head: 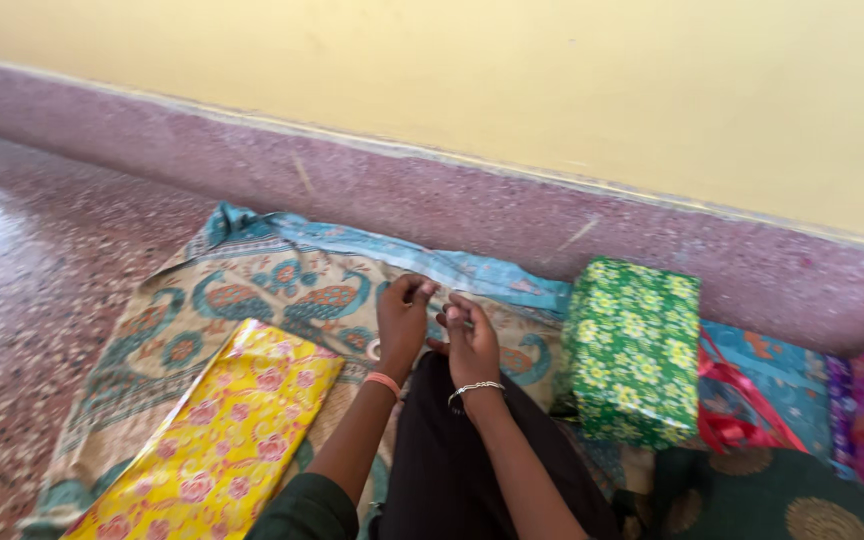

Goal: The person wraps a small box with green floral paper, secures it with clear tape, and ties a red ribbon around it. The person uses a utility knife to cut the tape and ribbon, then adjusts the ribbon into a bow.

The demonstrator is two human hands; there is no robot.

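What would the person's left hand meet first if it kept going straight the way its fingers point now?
The left hand points away from the body, toward the wall. First in that line is the patterned cloth with its blue edge, then the speckled skirting. Depth is hard to judge from one view.

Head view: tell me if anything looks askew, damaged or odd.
Nothing looks damaged or spilled. The patterned cloth is rumpled at its far edge by the wall, and the yellow floral sheet lies at a slant. The green floral box sits intact.
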